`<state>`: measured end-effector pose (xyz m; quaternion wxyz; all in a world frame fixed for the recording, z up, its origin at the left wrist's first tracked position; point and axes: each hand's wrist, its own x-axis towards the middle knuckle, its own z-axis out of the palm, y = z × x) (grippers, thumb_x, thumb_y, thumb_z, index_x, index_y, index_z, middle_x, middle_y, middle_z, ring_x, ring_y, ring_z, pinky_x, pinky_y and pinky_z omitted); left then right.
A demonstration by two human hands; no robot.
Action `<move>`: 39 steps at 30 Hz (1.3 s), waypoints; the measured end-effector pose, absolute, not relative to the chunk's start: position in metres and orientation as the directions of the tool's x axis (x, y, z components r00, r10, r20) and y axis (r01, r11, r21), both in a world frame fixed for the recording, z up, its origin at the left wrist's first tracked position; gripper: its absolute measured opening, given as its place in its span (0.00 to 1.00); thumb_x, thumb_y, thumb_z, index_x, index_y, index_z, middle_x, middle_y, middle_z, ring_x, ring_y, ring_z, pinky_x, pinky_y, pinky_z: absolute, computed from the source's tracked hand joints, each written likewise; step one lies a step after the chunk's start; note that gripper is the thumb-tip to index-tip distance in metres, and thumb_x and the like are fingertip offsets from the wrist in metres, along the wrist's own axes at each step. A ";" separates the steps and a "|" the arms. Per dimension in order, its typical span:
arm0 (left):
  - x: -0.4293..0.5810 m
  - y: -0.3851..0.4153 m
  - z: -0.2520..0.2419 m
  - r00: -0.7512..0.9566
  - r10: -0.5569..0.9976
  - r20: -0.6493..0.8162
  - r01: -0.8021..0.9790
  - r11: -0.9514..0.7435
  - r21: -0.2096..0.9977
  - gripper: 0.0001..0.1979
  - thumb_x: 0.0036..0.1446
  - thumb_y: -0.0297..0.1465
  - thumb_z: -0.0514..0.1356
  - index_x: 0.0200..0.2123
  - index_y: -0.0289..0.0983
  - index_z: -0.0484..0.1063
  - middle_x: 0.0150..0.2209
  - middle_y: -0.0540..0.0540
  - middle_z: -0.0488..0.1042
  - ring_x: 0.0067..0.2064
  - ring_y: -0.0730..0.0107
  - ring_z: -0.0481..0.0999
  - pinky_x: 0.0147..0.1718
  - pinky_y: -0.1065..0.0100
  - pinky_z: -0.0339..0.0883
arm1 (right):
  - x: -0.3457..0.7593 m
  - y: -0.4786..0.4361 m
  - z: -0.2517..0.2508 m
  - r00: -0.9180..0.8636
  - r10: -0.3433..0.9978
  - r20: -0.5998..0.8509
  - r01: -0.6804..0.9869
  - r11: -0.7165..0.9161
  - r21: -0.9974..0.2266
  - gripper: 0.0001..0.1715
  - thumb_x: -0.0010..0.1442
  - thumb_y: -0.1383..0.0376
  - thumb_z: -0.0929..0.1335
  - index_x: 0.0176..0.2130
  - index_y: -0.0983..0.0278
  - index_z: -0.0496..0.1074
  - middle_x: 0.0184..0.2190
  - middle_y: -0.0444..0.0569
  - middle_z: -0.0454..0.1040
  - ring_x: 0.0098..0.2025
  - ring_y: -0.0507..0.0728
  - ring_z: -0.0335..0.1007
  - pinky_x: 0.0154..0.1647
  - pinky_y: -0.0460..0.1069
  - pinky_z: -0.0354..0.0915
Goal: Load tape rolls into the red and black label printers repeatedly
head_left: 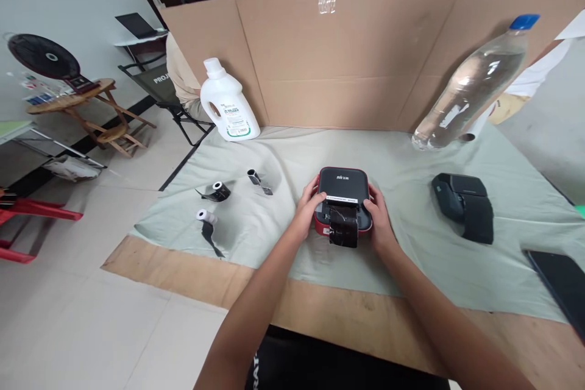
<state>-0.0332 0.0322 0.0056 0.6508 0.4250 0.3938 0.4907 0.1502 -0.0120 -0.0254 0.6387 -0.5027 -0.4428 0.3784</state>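
A small red-and-black printer sits on the cloth in front of me, with a wide, glossy black strip curling out of its front. My left hand grips its left side, thumb on the top edge. On the opposite side, my right hand clasps the casing, also thumb on top; the other fingers are partly hidden. Off to the left lie a dark roll, a white-cored roll with a black tail, and a thin roll with a short loose end.
A second black device with a black strip lies at right, near a dark phone. A white jug and a clear bottle stand before a cardboard screen. People are partly visible behind it. Bare wood edges the table.
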 end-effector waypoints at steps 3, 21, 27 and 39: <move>-0.034 0.032 0.004 0.222 0.972 -0.081 -0.340 0.155 0.928 0.29 0.57 0.39 0.63 0.63 0.46 0.70 0.67 0.48 0.66 0.70 0.52 0.61 0.69 0.54 0.57 | 0.151 -0.013 -0.027 0.307 0.930 0.200 -0.021 0.217 -0.976 0.28 0.67 0.52 0.66 0.62 0.54 0.66 0.66 0.50 0.66 0.66 0.62 0.63 0.65 0.61 0.64; -0.082 0.060 0.009 -0.153 0.965 0.213 0.015 -0.214 0.977 0.18 0.61 0.39 0.59 0.49 0.38 0.79 0.51 0.39 0.79 0.55 0.54 0.77 0.57 0.55 0.69 | 0.151 -0.015 -0.031 0.332 0.913 0.238 -0.027 0.262 -0.965 0.28 0.67 0.49 0.66 0.61 0.56 0.68 0.63 0.50 0.68 0.65 0.63 0.64 0.66 0.59 0.61; -0.162 0.107 0.029 -0.271 0.926 0.263 0.836 0.092 0.540 0.15 0.60 0.35 0.64 0.49 0.38 0.78 0.58 0.37 0.72 0.61 0.48 0.69 0.60 0.56 0.63 | 0.152 -0.013 -0.034 0.342 0.901 0.266 -0.022 0.291 -0.957 0.29 0.66 0.48 0.67 0.61 0.58 0.69 0.62 0.52 0.69 0.64 0.63 0.64 0.67 0.60 0.60; -0.184 0.100 0.044 -0.090 0.977 0.191 0.934 0.017 0.356 0.20 0.57 0.18 0.56 0.50 0.39 0.74 0.49 0.39 0.78 0.50 0.56 0.78 0.48 0.63 0.69 | 0.153 -0.016 -0.026 0.326 0.905 0.272 0.000 0.288 -0.958 0.29 0.67 0.48 0.66 0.61 0.59 0.69 0.62 0.54 0.70 0.64 0.63 0.65 0.66 0.60 0.62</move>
